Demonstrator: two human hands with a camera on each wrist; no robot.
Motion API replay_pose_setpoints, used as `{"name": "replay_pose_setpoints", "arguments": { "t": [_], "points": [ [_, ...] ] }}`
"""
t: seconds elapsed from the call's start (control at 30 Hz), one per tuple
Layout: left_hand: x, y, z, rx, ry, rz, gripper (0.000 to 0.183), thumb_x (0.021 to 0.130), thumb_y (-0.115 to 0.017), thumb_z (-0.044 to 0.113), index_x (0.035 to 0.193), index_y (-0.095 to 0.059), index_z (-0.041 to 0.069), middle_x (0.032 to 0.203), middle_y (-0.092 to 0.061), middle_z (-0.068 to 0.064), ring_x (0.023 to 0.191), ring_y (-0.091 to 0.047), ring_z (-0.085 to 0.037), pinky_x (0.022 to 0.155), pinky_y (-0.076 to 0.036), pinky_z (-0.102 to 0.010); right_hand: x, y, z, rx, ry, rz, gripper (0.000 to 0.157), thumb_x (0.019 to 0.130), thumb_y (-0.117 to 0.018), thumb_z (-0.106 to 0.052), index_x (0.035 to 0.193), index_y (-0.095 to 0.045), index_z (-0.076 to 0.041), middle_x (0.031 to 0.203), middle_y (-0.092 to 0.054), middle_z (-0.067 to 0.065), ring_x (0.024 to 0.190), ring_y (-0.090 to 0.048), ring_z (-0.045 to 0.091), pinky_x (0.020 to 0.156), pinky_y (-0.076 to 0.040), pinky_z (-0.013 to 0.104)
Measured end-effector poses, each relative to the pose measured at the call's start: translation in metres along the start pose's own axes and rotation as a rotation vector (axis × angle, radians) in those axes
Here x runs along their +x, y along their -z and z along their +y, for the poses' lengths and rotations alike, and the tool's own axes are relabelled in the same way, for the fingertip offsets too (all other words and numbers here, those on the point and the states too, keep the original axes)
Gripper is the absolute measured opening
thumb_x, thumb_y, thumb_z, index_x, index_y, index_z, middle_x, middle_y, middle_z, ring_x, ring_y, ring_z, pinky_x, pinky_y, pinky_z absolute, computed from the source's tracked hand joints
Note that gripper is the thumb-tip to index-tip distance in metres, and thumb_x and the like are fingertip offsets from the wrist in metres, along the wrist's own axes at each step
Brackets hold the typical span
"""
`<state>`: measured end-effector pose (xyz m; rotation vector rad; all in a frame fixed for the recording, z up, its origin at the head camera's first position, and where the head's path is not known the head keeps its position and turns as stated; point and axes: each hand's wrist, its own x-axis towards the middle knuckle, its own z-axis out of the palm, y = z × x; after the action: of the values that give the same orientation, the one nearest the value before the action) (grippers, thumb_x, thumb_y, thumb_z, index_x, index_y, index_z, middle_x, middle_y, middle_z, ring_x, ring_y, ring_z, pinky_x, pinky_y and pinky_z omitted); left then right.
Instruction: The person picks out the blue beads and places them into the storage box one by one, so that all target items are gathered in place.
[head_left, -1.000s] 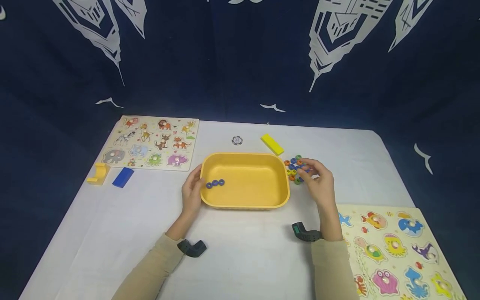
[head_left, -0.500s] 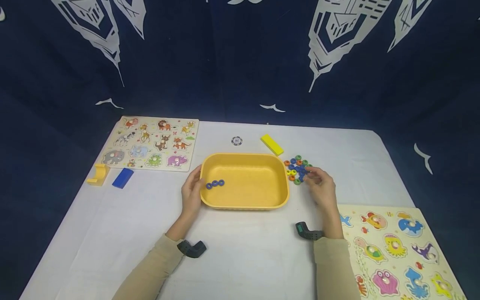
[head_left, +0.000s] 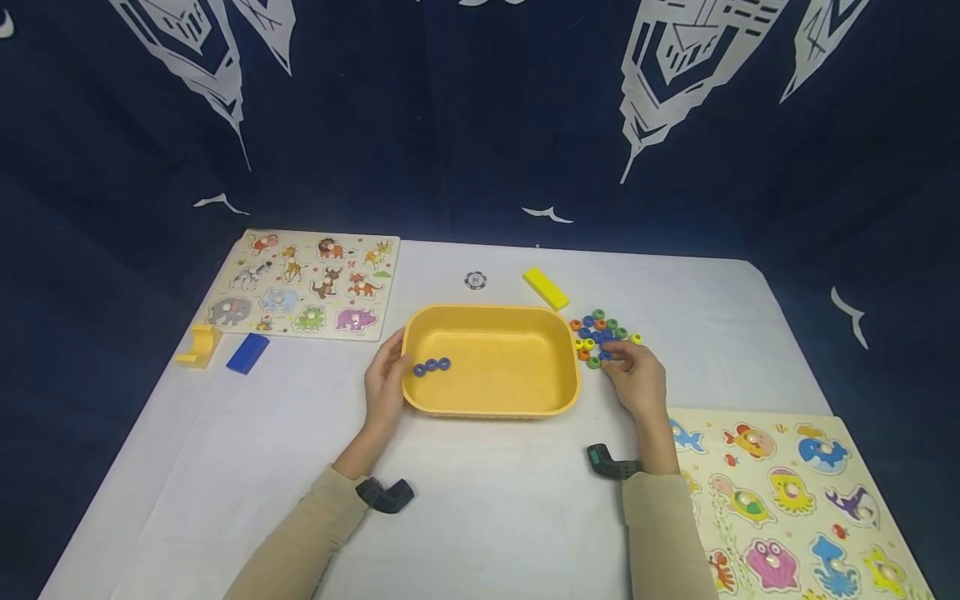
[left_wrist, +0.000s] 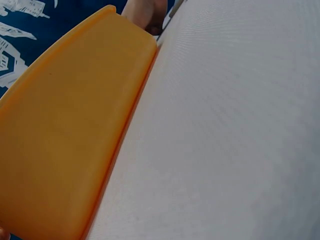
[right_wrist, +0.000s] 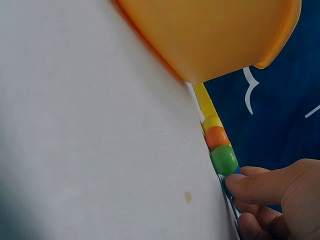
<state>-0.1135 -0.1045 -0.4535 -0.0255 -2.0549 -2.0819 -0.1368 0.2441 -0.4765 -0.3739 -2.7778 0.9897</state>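
A: Where is the tray now?

B: It stands in the middle of the table. Inside, near its left end, lie three blue beads in a short row.

A: And the left hand?

B: It grips this left end, the thumb at the rim and the other fingers along the outer wall.

A: What does the right hand do?

B: It is at the loose beads, just beside the right end of the tray. Thumb and first finger are bent toward a blue one, next to a green bead. Whether they pinch it, I cannot tell.

A: What else is there?

B: Behind the tray, a chip and a yellow block. At far left, an animal puzzle, with a blue block near its front edge. At near right, a sea puzzle.
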Motion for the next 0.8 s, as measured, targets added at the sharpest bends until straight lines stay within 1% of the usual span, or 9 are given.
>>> {"name": "replay_pose_setpoints", "arguments": {
  "t": [0.13,0.27,0.33,0.4,0.47,0.53,0.63,0.73,0.8],
  "points": [
    [0.0,0.001,0.0,-0.003,0.007,-0.001,0.041,0.087,-0.043,0.001,0.128,-0.042,-0.001,0.126,-0.047,-0.02,0.111,-0.047,-0.035,0.093,-0.044,-0.039,0.0,0.001,-0.001,-0.007,0.006,-0.001,0.023,0.079,-0.064,-0.012,0.102,-0.064,-0.012,0.091,-0.059,0.006,0.072,-0.046,0.018,0.057,-0.039,0.025],
    [0.001,0.001,0.0,-0.005,0.011,-0.001,0.041,0.087,-0.043,0.001,0.128,-0.042,-0.001,0.124,-0.048,-0.021,0.11,-0.047,-0.036,0.093,-0.043,-0.044,0.008,0.001,0.008,0.014,0.015,0.052,0.025,0.081,-0.063,-0.023,0.105,-0.061,-0.014,0.094,-0.058,0.004,0.079,-0.049,0.019,0.061,-0.042,0.028],
    [0.001,0.001,0.0,-0.002,0.016,-0.004,0.041,0.087,-0.042,0.001,0.128,-0.042,-0.001,0.124,-0.047,-0.021,0.11,-0.047,-0.036,0.093,-0.043,-0.043,0.015,-0.003,0.018,0.021,0.065,0.106,0.028,0.082,-0.06,-0.034,0.107,-0.058,-0.021,0.094,-0.058,-0.002,0.081,-0.05,0.015,0.061,-0.043,0.028],
    [0.001,0.001,0.0,0.001,0.019,-0.006,0.041,0.087,-0.042,0.001,0.129,-0.042,0.0,0.125,-0.047,-0.02,0.11,-0.047,-0.035,0.093,-0.044,-0.041,0.023,-0.01,0.025,0.014,0.16,0.174,0.031,0.08,-0.055,-0.047,0.107,-0.056,-0.031,0.089,-0.056,-0.011,0.077,-0.048,0.007,0.057,-0.043,0.023],
    [0.002,0.002,0.0,0.0,0.019,-0.008,0.041,0.088,-0.042,0.002,0.129,-0.042,0.0,0.125,-0.047,-0.02,0.111,-0.047,-0.035,0.093,-0.044,-0.04,0.016,0.001,-0.002,0.041,0.233,0.136,0.031,0.082,-0.054,-0.045,0.107,-0.056,-0.028,0.088,-0.058,-0.007,0.077,-0.05,0.009,0.057,-0.044,0.025],
    [0.002,0.002,0.0,-0.006,0.017,-0.009,0.041,0.088,-0.043,0.002,0.129,-0.042,0.001,0.126,-0.047,-0.019,0.111,-0.047,-0.035,0.093,-0.043,-0.04,0.004,0.011,-0.04,0.071,0.296,0.071,0.025,0.083,-0.057,-0.037,0.105,-0.057,-0.023,0.085,-0.059,-0.003,0.075,-0.05,0.011,0.056,-0.044,0.025],
    [0.002,0.002,0.0,-0.01,0.024,-0.004,0.041,0.087,-0.043,0.001,0.129,-0.042,0.0,0.126,-0.046,-0.02,0.111,-0.046,-0.035,0.092,-0.045,-0.032,-0.016,0.022,-0.098,0.12,0.332,-0.102,0.022,0.082,-0.063,-0.017,0.101,-0.057,-0.01,0.083,-0.059,0.007,0.073,-0.051,0.02,0.06,-0.045,0.029],
    [0.002,0.002,-0.001,-0.008,0.035,0.003,0.042,0.087,-0.043,0.001,0.128,-0.042,0.0,0.125,-0.047,-0.02,0.111,-0.046,-0.035,0.09,-0.046,-0.027,-0.018,0.005,-0.117,0.126,0.357,-0.217,0.019,0.081,-0.064,-0.018,0.098,-0.058,-0.012,0.079,-0.056,0.003,0.069,-0.05,0.018,0.058,-0.044,0.027],
    [0.003,0.002,-0.004,-0.008,0.035,0.003,0.041,0.087,-0.044,0.001,0.128,-0.043,0.001,0.124,-0.048,-0.02,0.11,-0.047,-0.035,0.09,-0.046,-0.028,-0.018,-0.008,-0.127,0.117,0.35,-0.295,0.019,0.08,-0.065,-0.02,0.096,-0.058,-0.013,0.077,-0.055,0.002,0.067,-0.048,0.017,0.055,-0.043,0.027]
  ]
}}
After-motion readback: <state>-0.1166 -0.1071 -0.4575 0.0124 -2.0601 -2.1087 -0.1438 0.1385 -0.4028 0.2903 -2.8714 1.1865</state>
